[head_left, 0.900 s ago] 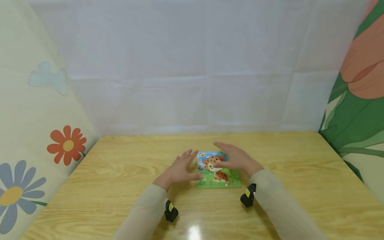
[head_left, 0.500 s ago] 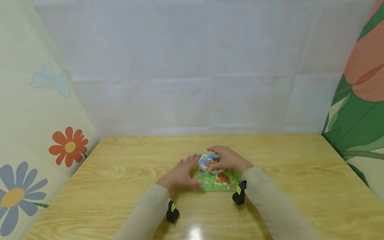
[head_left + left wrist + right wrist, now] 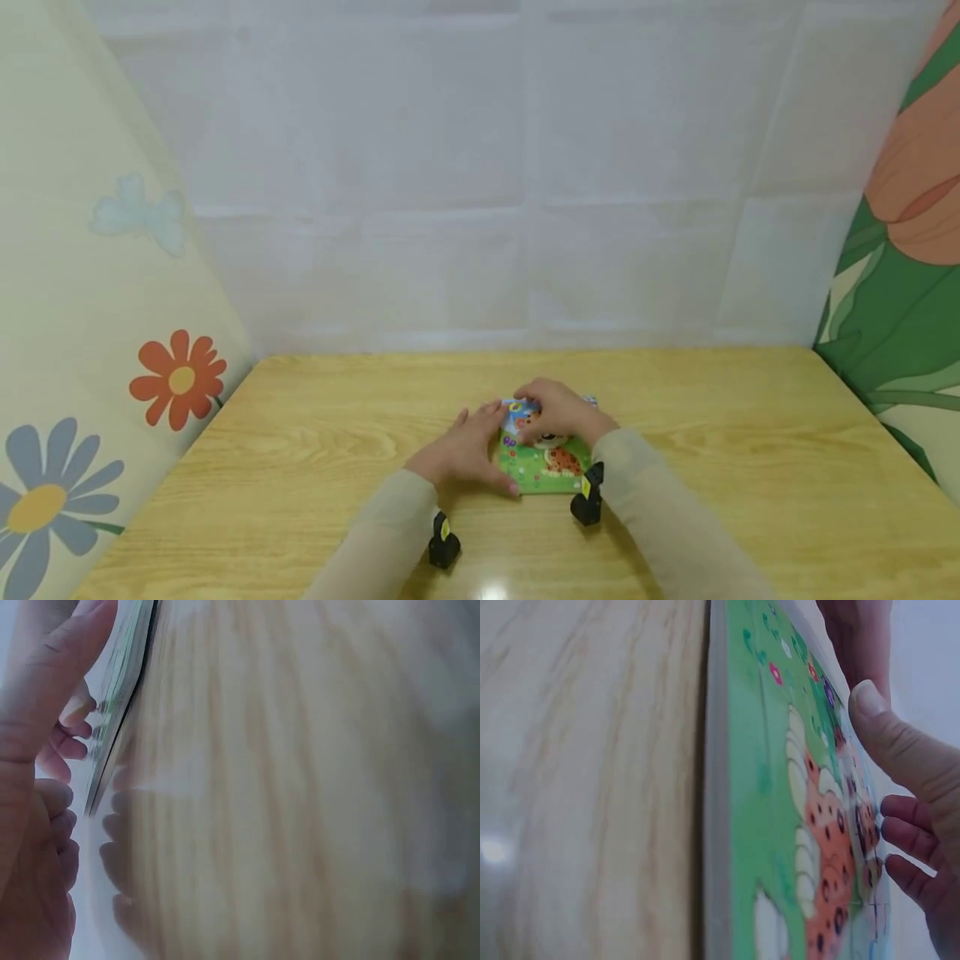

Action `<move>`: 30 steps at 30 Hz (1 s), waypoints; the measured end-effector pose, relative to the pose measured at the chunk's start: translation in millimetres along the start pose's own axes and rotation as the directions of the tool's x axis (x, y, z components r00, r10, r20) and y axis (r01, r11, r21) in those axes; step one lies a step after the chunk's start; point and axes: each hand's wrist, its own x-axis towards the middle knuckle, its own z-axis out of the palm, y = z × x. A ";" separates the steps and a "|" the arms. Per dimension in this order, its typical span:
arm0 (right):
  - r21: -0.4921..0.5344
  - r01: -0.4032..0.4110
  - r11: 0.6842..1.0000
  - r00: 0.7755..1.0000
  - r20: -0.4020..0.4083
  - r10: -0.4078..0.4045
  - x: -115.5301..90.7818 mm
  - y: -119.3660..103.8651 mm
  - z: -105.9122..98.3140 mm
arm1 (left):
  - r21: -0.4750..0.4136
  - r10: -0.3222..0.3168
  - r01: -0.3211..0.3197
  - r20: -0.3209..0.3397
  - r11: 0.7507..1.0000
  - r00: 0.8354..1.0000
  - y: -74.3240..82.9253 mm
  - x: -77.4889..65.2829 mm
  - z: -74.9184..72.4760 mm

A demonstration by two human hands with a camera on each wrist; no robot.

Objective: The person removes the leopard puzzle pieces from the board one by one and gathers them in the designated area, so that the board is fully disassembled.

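Note:
A thin square picture puzzle (image 3: 536, 479) lies on the table, showing a spotted leopard cub on green grass under a blue sky. My left hand (image 3: 461, 450) rests along its left side, fingers and thumb spread. In the left wrist view, the thumb extends over the puzzle's side edge (image 3: 124, 682). Over the upper part curls my right hand (image 3: 564, 412), thumb and fingers round a spotted puzzle piece (image 3: 865, 821) that stands slightly proud of the board in the right wrist view. The hand hides much of the cub's head. Pale jigsaw outlines (image 3: 877, 922) show beside the fingers.
The wooden table (image 3: 337, 408) runs back to a white cloth (image 3: 450, 208). Flower-patterned panels stand at the left (image 3: 67, 292) and right (image 3: 900, 333). A small black camera sits on each wrist, the left camera (image 3: 444, 546) and the right camera (image 3: 588, 500).
My right hand has moved left and towards me across the puzzle, its fingers curling more and baring the top right corner. The left thumb has slid down the left edge. The view has tilted slightly up.

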 end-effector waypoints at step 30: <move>0.059 -0.210 0.976 0.977 -0.009 0.211 11.8 -10.1 6.6 | 0.123 -0.031 0.028 0.018 0.992 0.999 3.8 10.0 3.2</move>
